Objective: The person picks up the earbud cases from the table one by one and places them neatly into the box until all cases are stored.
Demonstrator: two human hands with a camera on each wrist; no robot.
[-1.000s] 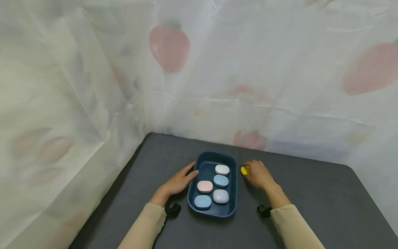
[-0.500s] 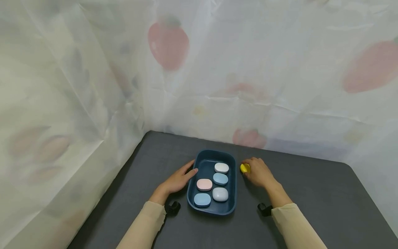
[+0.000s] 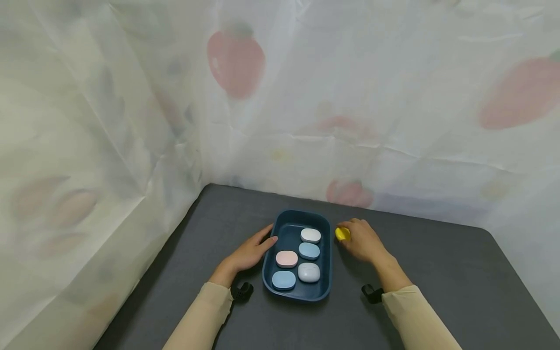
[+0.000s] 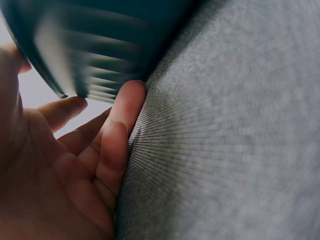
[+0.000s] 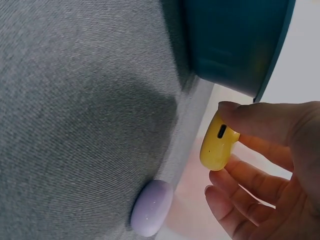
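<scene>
My right hand (image 3: pixel 364 240) pinches a yellow earbud case (image 3: pixel 343 234) between thumb and fingers, just off the right side of a dark blue tray (image 3: pixel 268 279). A small charging port shows on the yellow earbud case (image 5: pixel 218 145) in the right wrist view. At the tray's left side, my left hand (image 3: pixel 248 253) holds the rim with its thumb, while its fingers touch the outer wall. Inside the tray lie several rounded cases: a white case (image 3: pixel 310 236), a blue case (image 3: pixel 308 251), a pink case (image 3: pixel 286 259), a second blue case (image 3: pixel 283 280) and a glossy pale case (image 3: pixel 308 272).
A purple case (image 5: pixel 152 208) rests on the grey cloth in the right wrist view; the right hand hides it in the head view. White curtains (image 3: pixel 284 97) printed with strawberries hang behind and left of the dark table (image 3: pixel 437 282).
The yellow earbud case, in my right hand's pinch, has shifted slightly left toward the tray. My left hand keeps its place at the tray's rim. The cases in the tray stay put.
</scene>
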